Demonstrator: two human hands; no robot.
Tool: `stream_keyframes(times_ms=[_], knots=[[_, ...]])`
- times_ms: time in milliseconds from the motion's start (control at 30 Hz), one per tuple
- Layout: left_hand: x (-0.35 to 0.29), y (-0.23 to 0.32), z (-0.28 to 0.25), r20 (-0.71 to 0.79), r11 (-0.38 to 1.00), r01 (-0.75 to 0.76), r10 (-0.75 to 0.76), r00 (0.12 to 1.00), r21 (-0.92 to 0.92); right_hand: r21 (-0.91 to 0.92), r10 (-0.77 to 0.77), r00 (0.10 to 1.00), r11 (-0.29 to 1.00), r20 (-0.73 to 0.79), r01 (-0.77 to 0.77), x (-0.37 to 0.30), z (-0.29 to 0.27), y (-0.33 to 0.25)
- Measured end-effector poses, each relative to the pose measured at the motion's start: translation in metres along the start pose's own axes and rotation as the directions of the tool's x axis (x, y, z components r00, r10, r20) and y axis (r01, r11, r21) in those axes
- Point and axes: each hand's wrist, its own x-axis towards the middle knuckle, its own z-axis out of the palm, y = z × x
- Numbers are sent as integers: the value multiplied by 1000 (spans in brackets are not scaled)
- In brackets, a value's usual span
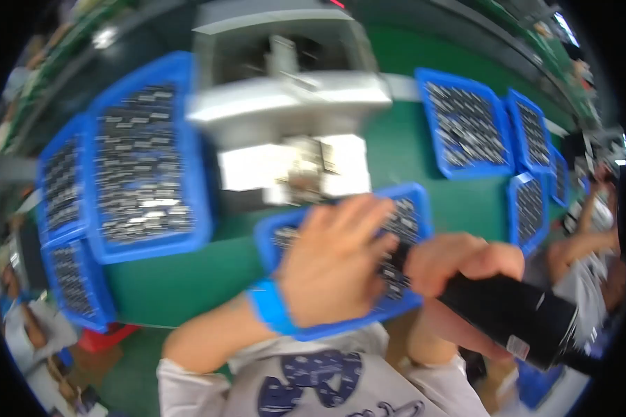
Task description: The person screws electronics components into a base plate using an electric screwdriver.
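Note:
My left hand (337, 257), with a blue band (273, 306) at its wrist, reaches over a blue tray (341, 328) just in front of me. Its fingers are stretched out, palm down, and blurred by motion; anything under the palm is hidden. Small dark parts (402, 224) fill what shows of this tray. My right hand (455, 267) is closed round a thick black cylindrical power tool (511, 309), held slantwise above the tray's right side. The tool's narrower end points toward my left hand. A cord seems to leave its other end.
Ahead stands a grey-white machine (292, 97) with a brightly lit metal fixture (306, 170) below it. Blue trays of small parts flank it, a large one (203, 208) left and others (442, 163) right, on a green table (160, 288). People sit at both sides.

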Motion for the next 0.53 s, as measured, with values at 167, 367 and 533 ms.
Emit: stream_keyframes(times_ms=[167, 367, 533], knots=[[-1, 1, 11, -2, 991, -73, 73, 997, -111, 105, 85, 983, 992, -162, -69, -22, -3, -5], [-9, 1, 14, -100, 995, -100, 97, 990, -25, 117, -40, 988, 991, -147, 58, -28, 1, 9], [-8, 2, 3, 63, 996, -76, 73, 995, 41, 225, 37, 985, 974, -170, 2, -24, -36, -2]])
